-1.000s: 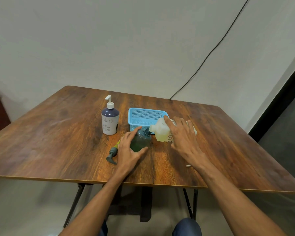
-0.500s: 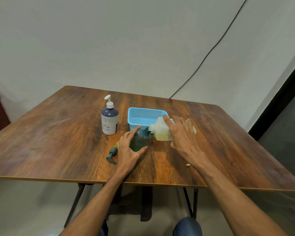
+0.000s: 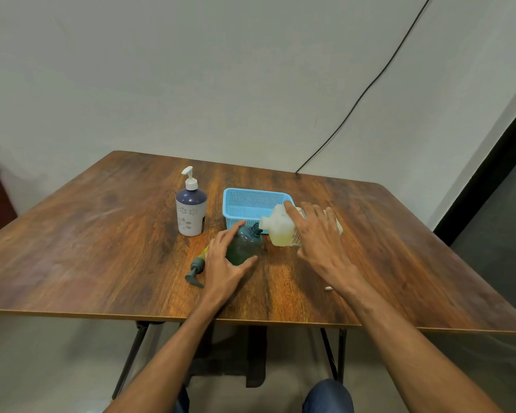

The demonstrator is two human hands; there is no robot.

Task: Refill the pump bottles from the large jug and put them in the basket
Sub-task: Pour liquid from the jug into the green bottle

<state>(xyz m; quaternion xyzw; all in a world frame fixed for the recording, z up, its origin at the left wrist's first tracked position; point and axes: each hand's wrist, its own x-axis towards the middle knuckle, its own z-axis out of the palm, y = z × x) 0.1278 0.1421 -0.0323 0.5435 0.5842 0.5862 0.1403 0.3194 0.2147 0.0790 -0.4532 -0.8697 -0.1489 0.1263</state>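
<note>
My left hand (image 3: 225,260) wraps a dark green bottle (image 3: 245,244) that stands on the table with its neck bare. My right hand (image 3: 319,239) holds a translucent jug (image 3: 280,229) of yellowish liquid, tipped so its mouth touches the green bottle's neck. The green bottle's pump head (image 3: 196,269) lies on the table left of my left hand. A white and navy pump bottle (image 3: 191,210) stands upright further left. A blue mesh basket (image 3: 251,204) sits just behind the jug and the green bottle.
The wooden table (image 3: 102,234) has a front edge close to me. A small white cap (image 3: 329,288) lies by my right wrist. A black cable (image 3: 367,90) runs down the wall behind the table.
Both hands, the jug and the green bottle have barely moved; the jug stays tipped against the green bottle's neck.
</note>
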